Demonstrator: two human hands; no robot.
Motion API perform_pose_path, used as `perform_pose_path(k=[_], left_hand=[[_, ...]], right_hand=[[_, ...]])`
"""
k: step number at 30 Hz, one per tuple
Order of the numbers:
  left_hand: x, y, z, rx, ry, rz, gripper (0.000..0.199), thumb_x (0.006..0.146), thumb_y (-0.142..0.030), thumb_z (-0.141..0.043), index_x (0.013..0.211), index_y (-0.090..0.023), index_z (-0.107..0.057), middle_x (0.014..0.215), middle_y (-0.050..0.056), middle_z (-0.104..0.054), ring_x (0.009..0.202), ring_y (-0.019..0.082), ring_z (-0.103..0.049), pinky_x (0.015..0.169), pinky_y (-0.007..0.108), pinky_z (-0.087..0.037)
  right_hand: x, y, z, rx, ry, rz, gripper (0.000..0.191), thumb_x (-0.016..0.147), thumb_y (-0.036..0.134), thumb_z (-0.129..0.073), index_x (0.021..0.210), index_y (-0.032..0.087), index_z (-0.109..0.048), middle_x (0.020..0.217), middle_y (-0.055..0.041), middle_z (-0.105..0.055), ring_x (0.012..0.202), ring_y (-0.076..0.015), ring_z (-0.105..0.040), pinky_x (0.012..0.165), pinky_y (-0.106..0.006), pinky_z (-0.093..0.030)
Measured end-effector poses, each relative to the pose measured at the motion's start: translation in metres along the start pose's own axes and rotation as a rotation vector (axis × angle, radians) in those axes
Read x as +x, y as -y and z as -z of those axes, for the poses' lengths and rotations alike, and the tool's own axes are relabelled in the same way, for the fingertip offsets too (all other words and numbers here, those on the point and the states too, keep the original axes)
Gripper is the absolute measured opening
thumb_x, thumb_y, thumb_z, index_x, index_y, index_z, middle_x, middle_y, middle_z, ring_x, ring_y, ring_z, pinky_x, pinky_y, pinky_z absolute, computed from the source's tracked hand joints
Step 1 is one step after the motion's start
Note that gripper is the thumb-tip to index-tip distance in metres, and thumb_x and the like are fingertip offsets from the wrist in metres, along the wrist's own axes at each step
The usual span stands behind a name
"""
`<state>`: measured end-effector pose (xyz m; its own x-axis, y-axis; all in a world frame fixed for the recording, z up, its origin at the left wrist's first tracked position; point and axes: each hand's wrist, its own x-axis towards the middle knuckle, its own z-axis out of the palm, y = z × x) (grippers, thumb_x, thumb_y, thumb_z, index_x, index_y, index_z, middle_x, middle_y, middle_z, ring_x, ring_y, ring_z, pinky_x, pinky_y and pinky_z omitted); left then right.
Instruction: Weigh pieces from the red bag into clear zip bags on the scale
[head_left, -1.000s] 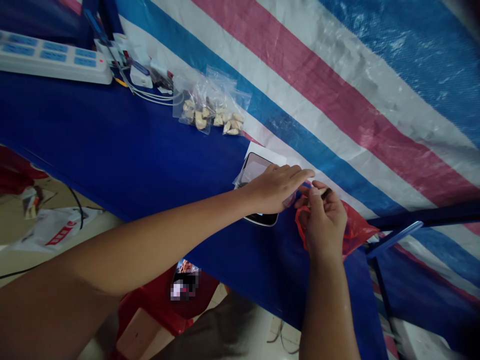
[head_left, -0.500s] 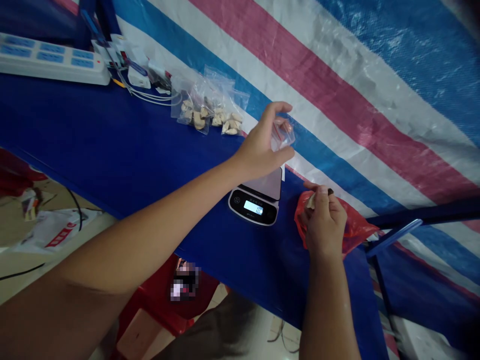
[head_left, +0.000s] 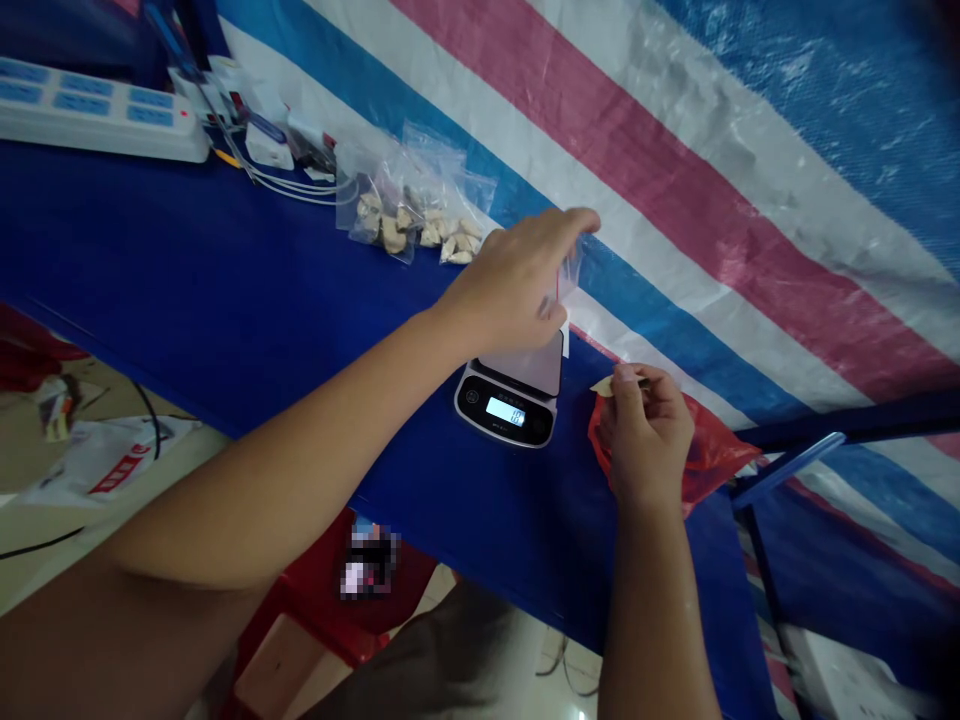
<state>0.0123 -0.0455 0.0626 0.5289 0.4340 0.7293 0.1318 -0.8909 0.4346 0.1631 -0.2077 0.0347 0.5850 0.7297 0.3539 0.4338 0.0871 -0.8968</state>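
Note:
My left hand (head_left: 510, 285) is closed on a small clear zip bag (head_left: 571, 268), held above the kitchen scale (head_left: 506, 410). The palm hides part of the bag, and the scale's display is lit. Over at the right, my right hand (head_left: 651, 425) pinches a pale, flat dried piece (head_left: 603, 386) between thumb and fingers. It is right above a red plastic bag (head_left: 709, 455), whose contents I cannot make out. Several filled zip bags (head_left: 401, 215) with pale chunks lie behind and left of the scale.
A white power strip (head_left: 97, 120) with plugs and cables sits at the table's back left. A striped tarp (head_left: 600, 150) rises behind the blue table (head_left: 225, 270). Below the front edge is a red stool (head_left: 405, 590) with a blurred-out item on it.
My left hand has turned palm-down and shifted slightly left with the zip bag. In my right hand the pale piece now sticks out further to the left.

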Motion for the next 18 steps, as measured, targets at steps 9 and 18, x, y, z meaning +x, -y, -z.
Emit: perform_pose_path(k=[9,18], left_hand=[[-0.024,-0.022,-0.041,0.052,0.35,-0.15,0.056,0.085,-0.017,-0.055,0.14,-0.017,-0.04,0.131,0.014,-0.06,0.122,0.03,-0.055,0.098,0.043,-0.041],[-0.026,-0.028,-0.047,-0.015,0.322,-0.136,0.058,0.087,-0.015,-0.055,0.142,-0.019,-0.037,0.135,0.014,-0.058,0.123,0.028,-0.055,0.099,0.042,-0.04]], right_hand=[[-0.003,-0.002,-0.001,-0.003,0.011,-0.029,0.029,0.091,0.049,-0.067,0.102,0.022,-0.07,0.071,0.0012,-0.061,0.047,-0.009,-0.044,0.043,-0.023,-0.034],[-0.007,0.005,-0.007,-0.038,0.111,0.042,0.033,0.087,0.04,-0.074,0.113,0.021,-0.071,0.079,-0.0009,-0.07,0.046,-0.0082,-0.051,0.041,-0.022,-0.039]])
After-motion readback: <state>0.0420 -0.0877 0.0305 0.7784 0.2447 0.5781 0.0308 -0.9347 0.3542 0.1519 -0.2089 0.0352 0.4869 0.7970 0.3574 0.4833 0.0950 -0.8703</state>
